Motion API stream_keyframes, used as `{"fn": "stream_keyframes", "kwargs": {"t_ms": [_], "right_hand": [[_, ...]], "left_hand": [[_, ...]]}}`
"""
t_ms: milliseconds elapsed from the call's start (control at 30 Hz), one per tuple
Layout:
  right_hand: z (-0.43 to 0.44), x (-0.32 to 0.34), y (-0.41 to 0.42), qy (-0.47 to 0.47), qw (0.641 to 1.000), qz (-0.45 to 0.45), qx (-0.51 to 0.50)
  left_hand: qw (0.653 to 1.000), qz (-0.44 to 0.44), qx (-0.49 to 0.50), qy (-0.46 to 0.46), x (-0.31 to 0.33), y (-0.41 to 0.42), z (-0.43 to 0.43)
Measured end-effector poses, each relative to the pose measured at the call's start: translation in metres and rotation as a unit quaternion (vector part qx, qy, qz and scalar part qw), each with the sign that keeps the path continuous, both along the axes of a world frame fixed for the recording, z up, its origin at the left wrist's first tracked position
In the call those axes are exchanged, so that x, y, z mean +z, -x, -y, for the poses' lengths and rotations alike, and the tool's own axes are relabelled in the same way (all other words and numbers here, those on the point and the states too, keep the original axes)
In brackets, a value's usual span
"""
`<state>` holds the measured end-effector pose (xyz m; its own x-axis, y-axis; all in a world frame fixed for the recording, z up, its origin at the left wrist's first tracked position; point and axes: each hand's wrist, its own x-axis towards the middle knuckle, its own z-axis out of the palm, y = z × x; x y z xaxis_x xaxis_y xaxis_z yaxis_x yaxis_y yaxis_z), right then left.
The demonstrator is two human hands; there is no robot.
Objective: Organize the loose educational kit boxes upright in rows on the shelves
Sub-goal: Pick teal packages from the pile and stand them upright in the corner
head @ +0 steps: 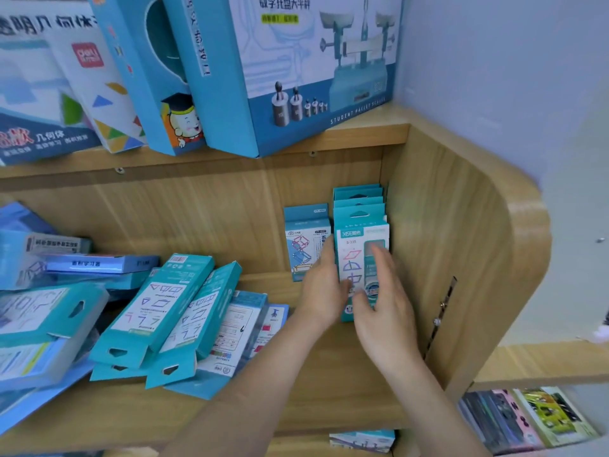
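Note:
A row of teal kit boxes stands upright against the shelf's right wall; the front teal box (357, 232) faces me. My left hand (321, 288) presses its left edge and my right hand (382, 301) lies flat over its front, fingers spread. Just left of it, a smaller upright box (304, 245) with coloured frame shapes stands at the back. A loose pile of teal boxes (158, 311) lies flat and askew on the left half of the same wooden shelf (296, 390).
Large blue boxes, including a balance-scale box (296, 70), lean on the shelf above. The curved wooden side panel (461, 258) bounds the shelf on the right. Colourful packs (527, 420) sit in a lower unit to the right.

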<state>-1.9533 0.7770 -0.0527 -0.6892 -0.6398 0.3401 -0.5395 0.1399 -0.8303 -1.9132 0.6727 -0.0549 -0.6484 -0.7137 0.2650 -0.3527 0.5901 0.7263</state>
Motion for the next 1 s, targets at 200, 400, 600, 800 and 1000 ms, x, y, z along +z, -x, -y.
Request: {"fn": "stream_keyframes", "kwargs": {"t_ms": [200, 400, 600, 800, 1000], "right_hand": [[0.028, 0.019, 0.018, -0.026, 0.988, -0.140, -0.054], [0.035, 0.021, 0.022, -0.140, 0.965, -0.213, -0.065], [0.026, 0.029, 0.022, -0.101, 0.974, -0.197, -0.045], [0.015, 0.026, 0.017, -0.043, 0.979, -0.196, -0.047], [0.011, 0.025, 0.015, -0.028, 0.980, -0.194, -0.036]], "left_hand": [[0.997, 0.079, 0.020, -0.016, 0.008, 0.021, 0.004], [0.994, 0.113, 0.011, 0.000, 0.008, 0.021, 0.011], [1.000, 0.021, -0.019, -0.002, 0.004, 0.007, 0.018], [0.995, -0.096, 0.012, 0.004, 0.011, 0.001, 0.016], [0.989, -0.137, 0.000, -0.055, 0.020, 0.003, 0.023]]}}
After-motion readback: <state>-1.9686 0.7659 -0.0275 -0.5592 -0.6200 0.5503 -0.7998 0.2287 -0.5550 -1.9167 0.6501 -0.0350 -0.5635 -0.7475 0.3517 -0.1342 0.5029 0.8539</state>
